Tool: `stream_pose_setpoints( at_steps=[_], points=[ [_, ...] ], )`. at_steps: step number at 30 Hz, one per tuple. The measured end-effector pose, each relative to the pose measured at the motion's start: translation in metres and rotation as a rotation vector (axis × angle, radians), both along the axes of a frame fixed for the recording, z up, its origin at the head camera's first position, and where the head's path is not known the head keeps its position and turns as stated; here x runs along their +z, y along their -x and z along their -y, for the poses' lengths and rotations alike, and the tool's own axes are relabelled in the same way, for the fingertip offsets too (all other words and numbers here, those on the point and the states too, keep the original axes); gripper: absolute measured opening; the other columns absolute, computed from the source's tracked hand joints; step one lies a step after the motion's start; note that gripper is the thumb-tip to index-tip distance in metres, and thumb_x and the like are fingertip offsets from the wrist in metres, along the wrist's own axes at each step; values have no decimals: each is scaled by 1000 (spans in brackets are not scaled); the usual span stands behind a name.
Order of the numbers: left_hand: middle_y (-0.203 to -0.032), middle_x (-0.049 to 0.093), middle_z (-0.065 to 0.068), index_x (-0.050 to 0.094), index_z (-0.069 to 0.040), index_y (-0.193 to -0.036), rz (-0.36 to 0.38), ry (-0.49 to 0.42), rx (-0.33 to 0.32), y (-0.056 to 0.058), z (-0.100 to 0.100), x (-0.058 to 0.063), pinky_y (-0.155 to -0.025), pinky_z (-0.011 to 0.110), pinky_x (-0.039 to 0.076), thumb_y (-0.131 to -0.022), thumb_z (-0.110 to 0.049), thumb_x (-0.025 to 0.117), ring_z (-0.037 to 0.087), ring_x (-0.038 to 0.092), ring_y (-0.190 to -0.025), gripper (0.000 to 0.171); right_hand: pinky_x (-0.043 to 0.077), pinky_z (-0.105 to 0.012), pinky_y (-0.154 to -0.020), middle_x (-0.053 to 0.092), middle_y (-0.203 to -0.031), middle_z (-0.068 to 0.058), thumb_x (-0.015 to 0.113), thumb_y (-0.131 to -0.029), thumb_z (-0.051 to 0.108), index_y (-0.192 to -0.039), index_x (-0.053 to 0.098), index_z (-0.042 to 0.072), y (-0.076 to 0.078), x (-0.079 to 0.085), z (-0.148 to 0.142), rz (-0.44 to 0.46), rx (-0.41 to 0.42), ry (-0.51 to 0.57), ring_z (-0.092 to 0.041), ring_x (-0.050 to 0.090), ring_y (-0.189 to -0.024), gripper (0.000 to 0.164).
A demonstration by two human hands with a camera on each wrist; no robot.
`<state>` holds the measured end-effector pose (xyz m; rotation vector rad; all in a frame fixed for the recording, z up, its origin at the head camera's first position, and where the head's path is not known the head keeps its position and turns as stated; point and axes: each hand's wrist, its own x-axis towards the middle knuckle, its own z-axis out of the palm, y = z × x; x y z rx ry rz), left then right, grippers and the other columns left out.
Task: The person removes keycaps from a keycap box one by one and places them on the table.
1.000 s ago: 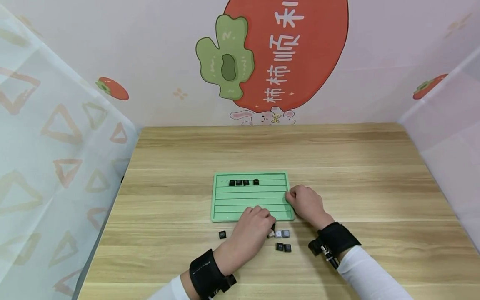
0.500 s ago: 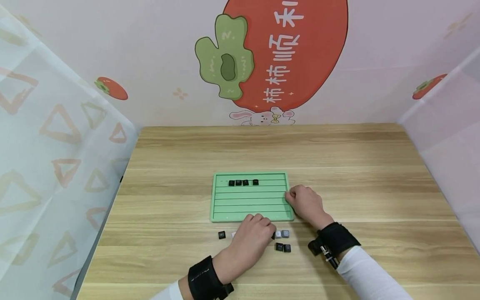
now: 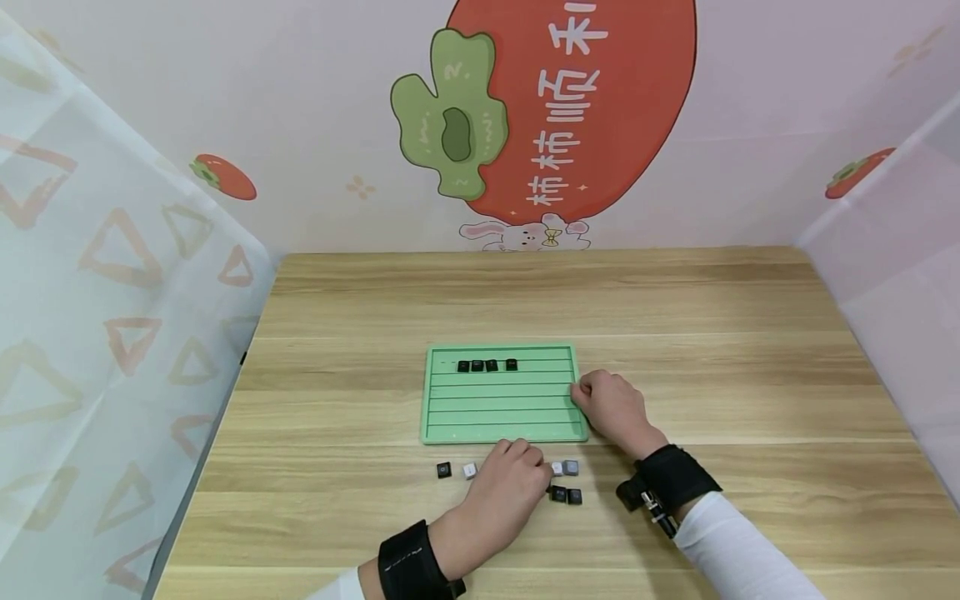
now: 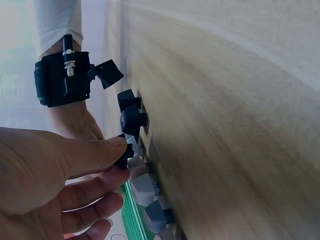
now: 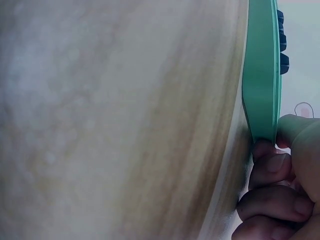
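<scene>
- Left grip (image 3: pixel 504 493) pinches a black keycap (image 4: pixel 123 159) beside loose keycaps (image 3: pixel 571 468) on the desk (image 3: pixel 337 375); tiny, so fingertips suit, I'd say.
- My right grip (image 3: pixel 611 408) pinches green tray (image 3: pixel 465 404) by right edge, probably steadying it.
- Four keycaps (image 3: pixel 491 365) sit inside, far side.

Wood-grained table (image 3: pixel 345 367); pale printed walls (image 3: pixel 322 108) on three sides, seemingly fabric.
</scene>
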<state>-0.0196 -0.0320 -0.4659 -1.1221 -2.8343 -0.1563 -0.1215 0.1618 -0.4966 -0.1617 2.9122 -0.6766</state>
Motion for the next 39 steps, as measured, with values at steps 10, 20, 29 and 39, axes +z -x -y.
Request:
stream_pose_setpoints(
  at_steps=[10, 20, 29, 39],
  points=[
    [-83, 65, -6, 75, -23, -87, -22, 36, -10, -4, -1, -2, -68, 26, 39, -76, -18, 70, 11, 52, -78, 13, 22, -27, -42, 28, -47, 6, 53, -91, 31, -51, 35, 15, 0, 0, 0, 7, -9, 5, -12, 31, -42, 46],
    [-81, 65, -4, 75, -20, -87, -30, 63, -27, -5, -3, -6, -68, 27, 39, -75, -17, 72, 12, 51, -76, 13, 22, -26, -42, 27, -47, 6, 53, -91, 30, -51, 35, 15, -1, -1, 0, 5, -8, -3, -12, 31, -42, 46],
    [-81, 65, -2, 75, -18, -88, -36, 75, -28, -6, -3, -9, -67, 27, 39, -74, -15, 73, 13, 51, -75, 15, 22, -27, -42, 27, -47, 6, 52, -91, 29, -51, 35, 15, -1, 1, 1, 12, -13, -1, -12, 30, -42, 46],
    [-83, 66, -2, 75, -18, -89, -18, 62, -33, -7, -1, -9, -68, 27, 41, -73, -17, 73, 13, 52, -77, 16, 22, -27, -42, 26, -47, 6, 52, -91, 30, -51, 35, 15, -1, 0, 0, -1, -7, 5, -12, 30, -42, 46]
  ],
)
